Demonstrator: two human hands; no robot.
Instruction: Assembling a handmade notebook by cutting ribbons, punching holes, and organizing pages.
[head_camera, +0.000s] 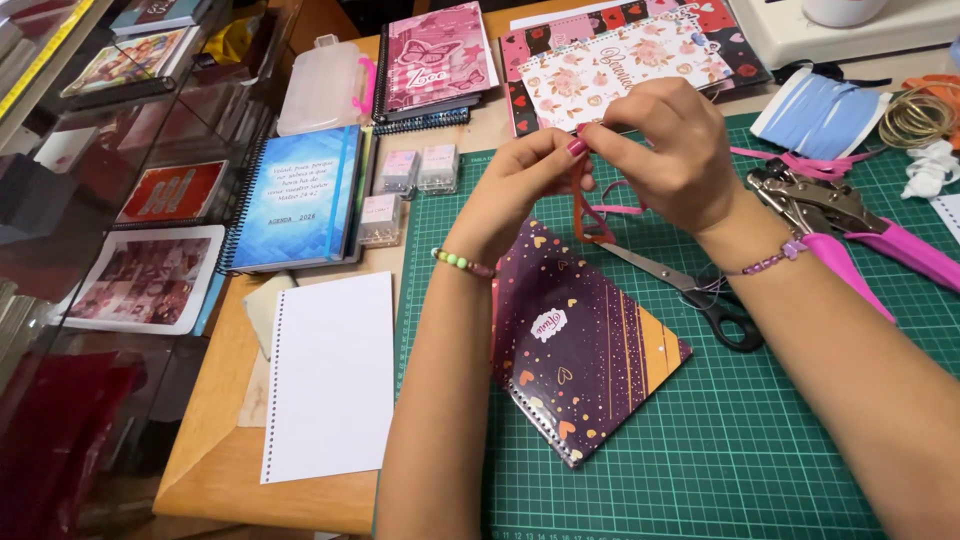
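Both hands raised over the far middle of the green cutting mat. Left hand and right hand pinch a thin pink ribbon between fingertips, apparently knotting or looping it; next comes a steady pull, likely. Dark purple notebook cover lies beneath, scissors just beside it. Hole punch toward the mat's right edge; white punched sheet on the table's near-left part.
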